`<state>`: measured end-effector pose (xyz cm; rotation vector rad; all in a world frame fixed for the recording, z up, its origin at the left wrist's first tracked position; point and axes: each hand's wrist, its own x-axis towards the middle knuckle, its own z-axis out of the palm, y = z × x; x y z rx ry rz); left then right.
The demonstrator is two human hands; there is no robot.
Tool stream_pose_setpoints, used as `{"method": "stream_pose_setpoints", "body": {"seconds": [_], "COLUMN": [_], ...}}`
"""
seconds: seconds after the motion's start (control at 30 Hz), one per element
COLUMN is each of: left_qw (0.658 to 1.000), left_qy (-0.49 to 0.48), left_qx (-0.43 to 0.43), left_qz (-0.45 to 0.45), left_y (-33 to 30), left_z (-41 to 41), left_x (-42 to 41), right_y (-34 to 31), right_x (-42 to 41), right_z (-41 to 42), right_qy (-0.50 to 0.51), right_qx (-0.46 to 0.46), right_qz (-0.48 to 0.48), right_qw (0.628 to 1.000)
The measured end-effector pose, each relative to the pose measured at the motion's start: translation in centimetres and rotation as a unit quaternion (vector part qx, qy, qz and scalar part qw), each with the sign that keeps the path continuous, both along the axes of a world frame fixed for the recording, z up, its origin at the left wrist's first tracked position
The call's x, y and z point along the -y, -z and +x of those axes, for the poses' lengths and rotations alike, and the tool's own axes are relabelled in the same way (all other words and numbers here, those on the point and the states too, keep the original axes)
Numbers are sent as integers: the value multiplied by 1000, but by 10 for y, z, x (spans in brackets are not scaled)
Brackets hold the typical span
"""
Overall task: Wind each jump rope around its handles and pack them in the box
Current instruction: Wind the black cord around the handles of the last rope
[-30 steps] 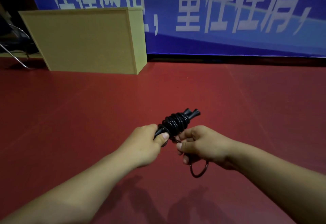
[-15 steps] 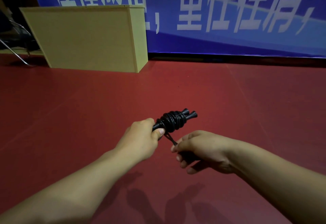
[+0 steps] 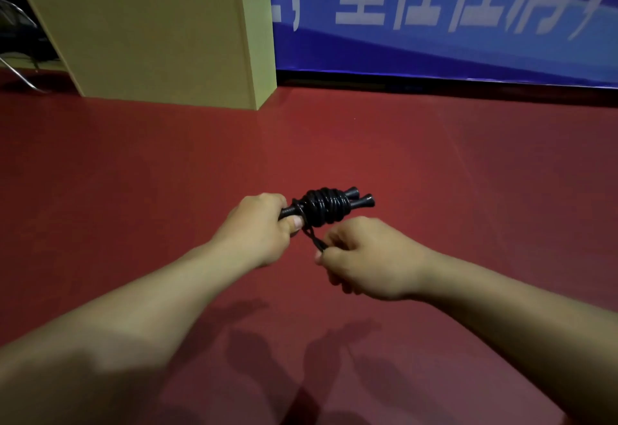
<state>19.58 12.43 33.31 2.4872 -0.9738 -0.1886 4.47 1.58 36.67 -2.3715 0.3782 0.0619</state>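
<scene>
A black jump rope [image 3: 326, 207] is wound in a thick bundle around its two handles, whose flared ends stick out to the right. My left hand [image 3: 259, 225] grips the near ends of the handles, thumb under the coil. My right hand [image 3: 364, 257] pinches the short free end of the rope, pulled taut down from the bundle. A tall tan box [image 3: 147, 33] stands on the floor at the back left; its opening is hidden from here.
The red floor [image 3: 434, 173] stretches all around. A blue banner [image 3: 434, 23] with white characters runs along the back wall. Metal chair legs [image 3: 16, 70] show at the far left behind the box.
The loose loop that hung below my right hand is gone; the free end is now short and taut. Both hands and the bundle have shifted slightly left.
</scene>
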Motion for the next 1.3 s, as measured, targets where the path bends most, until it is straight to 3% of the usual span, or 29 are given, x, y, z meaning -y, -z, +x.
{"method": "stream_pose_setpoints", "body": {"seconds": [0.17,0.33,0.57,0.8,0.93,1.03,1.17,1.3], "left_qw": [999,995,986,970,962,957,952,945], "left_qy": [21,42,85,209,255,252,204,149], "left_qx": [-8,40,67,22,-69,-146,-205,-234], "left_qz": [28,82,126,121,68,2,-104,-173], "left_y": [1,-8,-12,-5,-9,-10,-8,-7], "left_z": [-2,-13,-24,-24,-30,-32,-30,-33], "left_x": [-3,-3,-2,-9,-11,-11,-9,-6], "right_y": [0,1,8,11,17,18,15,20], "right_x": [-1,-2,4,24,33,34,34,29], "right_z": [-5,-10,-8,-9,-6,-4,-3,4], "right_qy": [-41,-88,-116,-125,-72,-9,60,114], "right_qx": [19,1,-21,54,56,47,106,164], "right_qz": [-95,-178,-242,-266,-165,-26,161,133], "right_qw": [994,980,963,954,982,999,979,971]}}
